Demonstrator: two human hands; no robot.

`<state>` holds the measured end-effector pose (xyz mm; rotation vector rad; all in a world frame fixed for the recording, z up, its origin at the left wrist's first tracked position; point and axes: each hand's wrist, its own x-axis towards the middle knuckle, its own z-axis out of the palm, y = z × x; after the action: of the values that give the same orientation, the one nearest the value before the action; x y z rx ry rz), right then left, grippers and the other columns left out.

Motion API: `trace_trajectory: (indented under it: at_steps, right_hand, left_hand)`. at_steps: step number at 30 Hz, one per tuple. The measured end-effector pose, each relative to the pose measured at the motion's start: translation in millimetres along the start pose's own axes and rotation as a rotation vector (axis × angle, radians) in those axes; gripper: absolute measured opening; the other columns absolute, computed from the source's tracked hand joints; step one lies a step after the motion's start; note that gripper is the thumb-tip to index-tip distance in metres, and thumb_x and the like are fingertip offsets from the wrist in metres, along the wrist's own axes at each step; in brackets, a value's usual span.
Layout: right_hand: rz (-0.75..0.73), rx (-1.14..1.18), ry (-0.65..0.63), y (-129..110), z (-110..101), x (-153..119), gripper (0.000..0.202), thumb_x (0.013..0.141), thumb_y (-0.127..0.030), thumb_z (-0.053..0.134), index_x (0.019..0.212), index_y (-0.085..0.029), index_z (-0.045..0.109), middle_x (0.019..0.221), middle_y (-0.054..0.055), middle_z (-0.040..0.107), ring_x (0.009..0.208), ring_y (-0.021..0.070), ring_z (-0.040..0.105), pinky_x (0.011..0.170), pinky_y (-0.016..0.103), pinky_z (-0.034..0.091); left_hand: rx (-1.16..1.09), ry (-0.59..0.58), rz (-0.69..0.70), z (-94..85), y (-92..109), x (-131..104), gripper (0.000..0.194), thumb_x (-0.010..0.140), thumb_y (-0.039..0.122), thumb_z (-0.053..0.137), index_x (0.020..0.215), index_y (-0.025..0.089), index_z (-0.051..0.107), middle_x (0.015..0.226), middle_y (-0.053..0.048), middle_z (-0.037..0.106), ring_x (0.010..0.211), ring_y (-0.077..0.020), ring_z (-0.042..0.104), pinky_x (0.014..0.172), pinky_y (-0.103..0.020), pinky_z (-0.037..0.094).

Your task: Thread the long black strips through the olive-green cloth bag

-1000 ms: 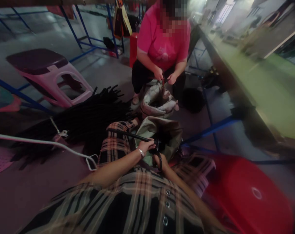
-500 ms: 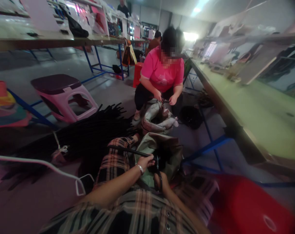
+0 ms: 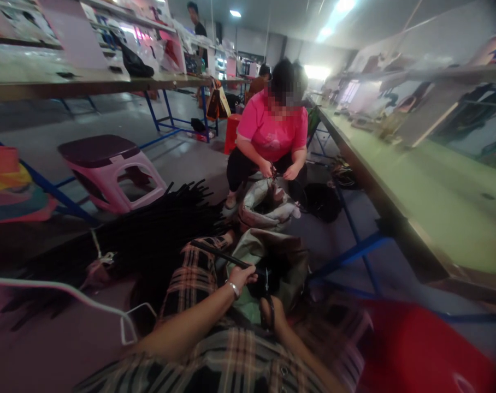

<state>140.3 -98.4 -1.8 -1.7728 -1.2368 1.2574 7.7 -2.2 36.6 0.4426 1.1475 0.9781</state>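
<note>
My left hand point(image 3: 243, 276) is closed around a long black strip point(image 3: 217, 252), which slants up and left over my knee. In my right hand point(image 3: 275, 312) is a pair of scissors point(image 3: 267, 295), its dark handles in my fingers and its blades pointing up beside the strip's end. Whether the blades touch the strip I cannot tell. Both hands are above an open greenish sack point(image 3: 254, 240) between my legs, with dark stuff inside. To the left, a large heap of similar black strips point(image 3: 149, 232) lies on the floor.
A co-worker in a pink shirt point(image 3: 272, 125) squats opposite, hands over a rolled-down pale sack point(image 3: 256, 213). On the left stands a pink and dark plastic stool point(image 3: 112, 172). A long workbench point(image 3: 412, 202) with blue legs runs along the right. Something red point(image 3: 428, 344) is at lower right.
The view has tilted up slightly, so the surroundings sit lower. The scissors now point more upright beside the strip. My left hand still grips the strip.
</note>
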Motion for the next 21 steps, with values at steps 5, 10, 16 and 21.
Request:
trace_trajectory:
  at_steps: [5,10,16,21]
  right_hand:
    - [0.079,0.034,0.015,-0.1,-0.5,-3.8,0.031,0.064,-0.049,0.052,0.055,-0.02,0.049,0.048,0.0,0.047,0.045,0.0125,0.042,0.043,0.024,0.032]
    - [0.132,-0.01,0.011,-8.1,-5.5,-8.0,0.026,0.066,-0.042,0.051,0.053,-0.019,0.049,0.046,-0.001,0.045,0.043,0.0101,0.042,0.041,0.021,0.031]
    - [0.093,-0.004,-0.018,-7.3,-8.2,-10.2,0.021,0.065,-0.033,0.052,0.05,-0.019,0.047,0.044,-0.002,0.044,0.044,0.0091,0.042,0.042,0.02,0.03]
    - [0.173,0.023,0.015,-9.8,-9.5,-5.6,0.02,0.064,-0.031,0.052,0.05,-0.018,0.048,0.042,-0.003,0.044,0.041,0.0092,0.042,0.041,0.02,0.03]
  left_hand:
    - [-0.035,0.033,-0.028,1.3,1.5,-3.9,0.027,0.064,0.009,0.078,0.079,0.011,0.056,0.058,-0.002,0.062,0.048,-0.0152,0.064,0.043,-0.021,0.054]
    - [-0.015,0.038,-0.05,2.8,1.5,-3.5,0.027,0.065,0.01,0.077,0.082,0.009,0.057,0.059,-0.002,0.063,0.048,-0.0137,0.064,0.044,-0.019,0.053]
    - [0.008,0.03,-0.052,1.0,3.4,-2.2,0.023,0.068,0.008,0.073,0.083,0.009,0.056,0.059,-0.002,0.063,0.048,-0.0134,0.064,0.044,-0.019,0.053]
    - [-0.02,0.032,-0.037,0.6,5.9,-1.8,0.019,0.069,0.007,0.07,0.083,0.009,0.057,0.059,-0.002,0.063,0.049,-0.0142,0.064,0.046,-0.021,0.054]
